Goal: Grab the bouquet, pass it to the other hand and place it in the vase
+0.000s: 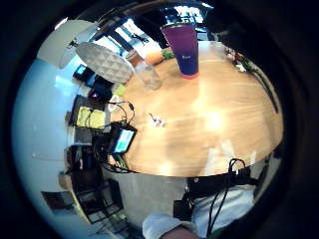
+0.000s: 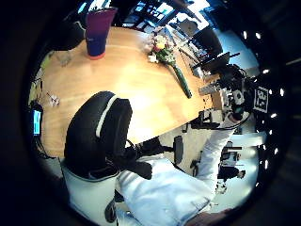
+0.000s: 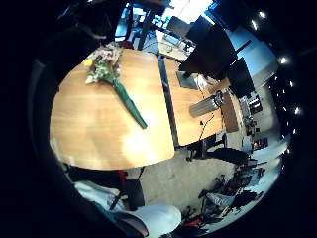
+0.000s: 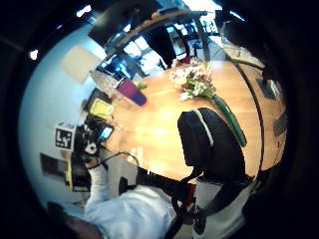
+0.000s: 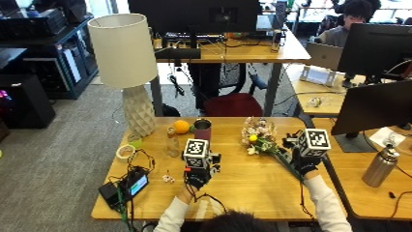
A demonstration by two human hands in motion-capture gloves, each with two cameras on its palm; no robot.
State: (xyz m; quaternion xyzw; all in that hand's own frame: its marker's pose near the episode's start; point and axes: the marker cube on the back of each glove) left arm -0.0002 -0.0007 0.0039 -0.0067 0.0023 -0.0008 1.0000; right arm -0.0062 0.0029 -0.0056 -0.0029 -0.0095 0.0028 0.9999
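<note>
The bouquet [image 5: 265,141] lies flat on the worktop [image 5: 244,186], right of the maroon vase [image 5: 202,129]. The right hand [image 5: 305,164] hovers above its stem, the left hand [image 5: 197,178] mid-worktop; finger positions cannot be told.

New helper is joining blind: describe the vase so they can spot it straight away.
On the wooden table, look just right of the white lamp at the far edge. The vase is the tall dark purple cup beside the orange, opaque, unlike the clear bottle.
</note>
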